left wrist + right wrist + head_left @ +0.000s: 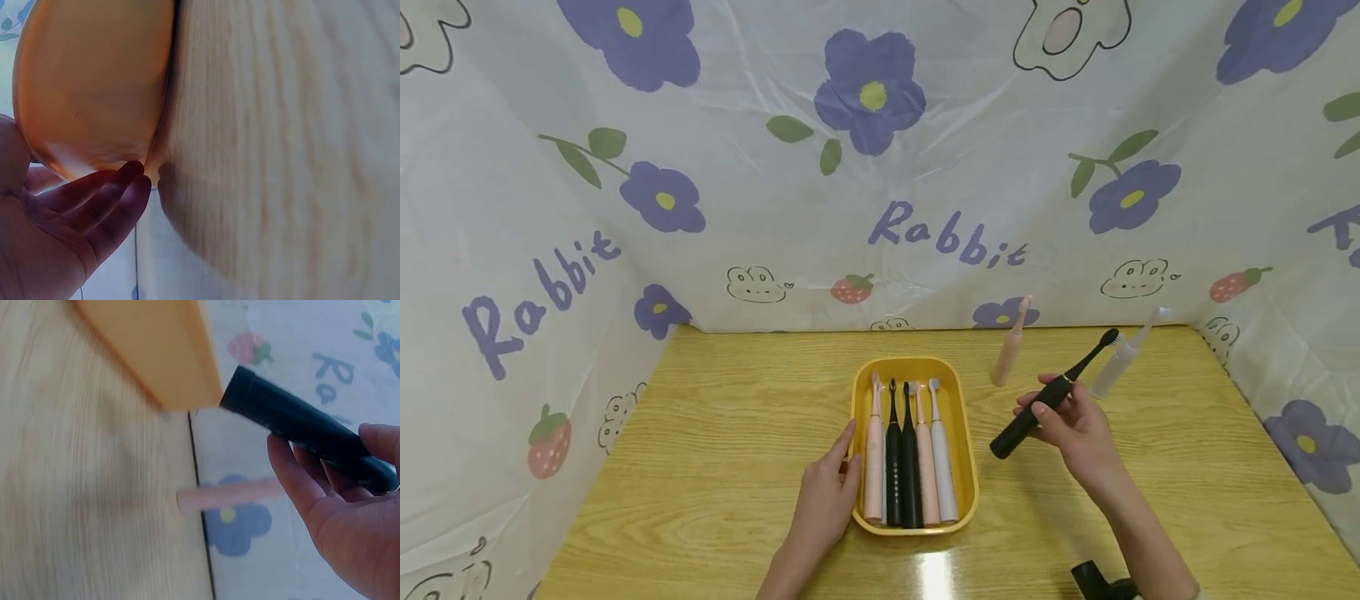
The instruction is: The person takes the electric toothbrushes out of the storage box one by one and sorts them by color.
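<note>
A yellow tray (967,467) on the wooden table holds several electric toothbrushes lying lengthwise: pink (874,467), black (893,475) and white (943,475). My left hand (826,492) rests against the tray's left side. In the left wrist view its fingers (112,206) touch the outer wall, only slightly bent. To the right of the tray, my right hand (1078,429) grips a black electric toothbrush (1033,412) by its handle, above the table. The brush head points up and to the right; the handle's base points toward the tray.
Behind the right hand, a pink electric toothbrush (1009,350) and a white one (1116,367) stand upright on the table. A black object (1097,579) lies near the right forearm at the front. Patterned cloth (775,167) walls the table's back and sides.
</note>
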The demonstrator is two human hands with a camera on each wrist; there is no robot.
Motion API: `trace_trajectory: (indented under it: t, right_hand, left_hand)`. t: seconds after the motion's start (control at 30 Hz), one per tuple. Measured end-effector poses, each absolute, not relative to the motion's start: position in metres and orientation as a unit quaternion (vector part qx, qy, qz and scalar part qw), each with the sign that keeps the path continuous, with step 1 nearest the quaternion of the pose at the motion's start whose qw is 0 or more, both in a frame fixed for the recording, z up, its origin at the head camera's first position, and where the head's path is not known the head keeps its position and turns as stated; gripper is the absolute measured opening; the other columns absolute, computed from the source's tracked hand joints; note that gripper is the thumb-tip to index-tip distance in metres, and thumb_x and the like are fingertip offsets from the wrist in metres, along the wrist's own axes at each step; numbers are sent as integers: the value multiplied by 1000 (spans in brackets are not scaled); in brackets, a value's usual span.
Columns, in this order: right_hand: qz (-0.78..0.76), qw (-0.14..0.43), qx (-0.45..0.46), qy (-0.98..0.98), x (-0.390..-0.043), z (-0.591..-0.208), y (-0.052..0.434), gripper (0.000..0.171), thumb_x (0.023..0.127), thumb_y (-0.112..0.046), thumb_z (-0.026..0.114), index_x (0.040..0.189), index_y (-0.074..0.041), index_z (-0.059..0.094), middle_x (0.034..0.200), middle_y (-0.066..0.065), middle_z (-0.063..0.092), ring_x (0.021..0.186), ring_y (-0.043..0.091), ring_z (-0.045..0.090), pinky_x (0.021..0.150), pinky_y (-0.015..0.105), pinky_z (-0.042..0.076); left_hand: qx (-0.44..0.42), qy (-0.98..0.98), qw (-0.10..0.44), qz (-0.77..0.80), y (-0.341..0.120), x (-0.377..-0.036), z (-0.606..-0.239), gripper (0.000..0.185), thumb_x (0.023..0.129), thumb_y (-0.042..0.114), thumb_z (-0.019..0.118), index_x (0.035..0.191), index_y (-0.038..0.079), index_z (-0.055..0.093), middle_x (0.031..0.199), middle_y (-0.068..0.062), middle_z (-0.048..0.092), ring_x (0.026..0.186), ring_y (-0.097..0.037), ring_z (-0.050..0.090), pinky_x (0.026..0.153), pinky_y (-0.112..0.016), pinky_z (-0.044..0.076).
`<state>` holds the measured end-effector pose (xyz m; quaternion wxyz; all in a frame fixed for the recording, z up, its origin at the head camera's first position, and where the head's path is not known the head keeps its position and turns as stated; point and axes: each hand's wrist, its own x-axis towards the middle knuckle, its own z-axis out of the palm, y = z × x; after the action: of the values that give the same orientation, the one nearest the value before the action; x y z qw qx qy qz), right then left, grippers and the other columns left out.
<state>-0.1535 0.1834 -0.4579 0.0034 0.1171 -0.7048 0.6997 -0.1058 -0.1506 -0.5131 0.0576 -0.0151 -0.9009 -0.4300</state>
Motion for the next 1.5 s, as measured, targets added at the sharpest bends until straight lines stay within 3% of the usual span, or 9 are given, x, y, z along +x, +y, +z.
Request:
trace_trajectory:
  t: [0.27,0.57,0.8,0.97,1.1,1.23,1.5]
  right_hand:
    - [670,51,104,-733,-149,-464,214,32,107,-7,54,137,-9,44,113,-2,68,103,8,70,80,25,58]
    - [683,54,67,-725,-145,-475,255,31,105,-4,55,133,-14,45,111,-8,70,101,5,70,77,22,58]
    - [663,72,-2,-746,-138,-481,293,28,104,-6,58,126,-19,47,103,-15,70,93,-2,69,70,20,57]
    - [580,103,-59,-806,-131,-484,311,26,105,-9,55,124,-23,45,97,-27,64,86,-10,65,67,16,56]
    - [508,119,-105,-847,-128,-486,319,27,107,-13,53,131,-8,44,93,-34,56,83,-18,58,65,14,54]
    - [446,133,-128,-876,-128,-490,325,44,106,-15,54,139,10,39,90,-40,49,81,-22,49,63,8,49]
    - [406,143,-158,-889,-128,-494,332,49,106,-18,54,143,11,38,87,-43,43,78,-24,42,65,4,38]
  left_hand:
    - [-22,-896,70,-439,-151,-106,-513,49,102,5,59,150,-1,50,110,-20,71,70,-9,59,58,-24,50]
    - [-13,-896,59,-440,-151,-104,-514,50,103,7,58,151,0,48,105,-19,70,66,-8,55,56,-24,48]
    - [-12,-897,64,-437,-152,-105,-517,49,104,9,58,152,1,48,116,-22,70,72,-10,59,60,-25,50]
    - [-14,-897,66,-436,-151,-105,-518,49,104,9,58,152,1,48,123,-22,68,75,-11,61,62,-25,51]
    - [-17,-897,66,-437,-151,-106,-515,50,103,8,58,151,0,48,120,-22,69,74,-11,61,61,-25,51]
    - [-19,-896,66,-438,-152,-105,-513,50,103,8,58,151,-1,48,109,-20,71,69,-9,58,58,-24,50]
    - [-22,-897,67,-435,-152,-103,-512,49,102,5,59,150,-1,49,107,-20,71,66,-8,55,57,-24,48]
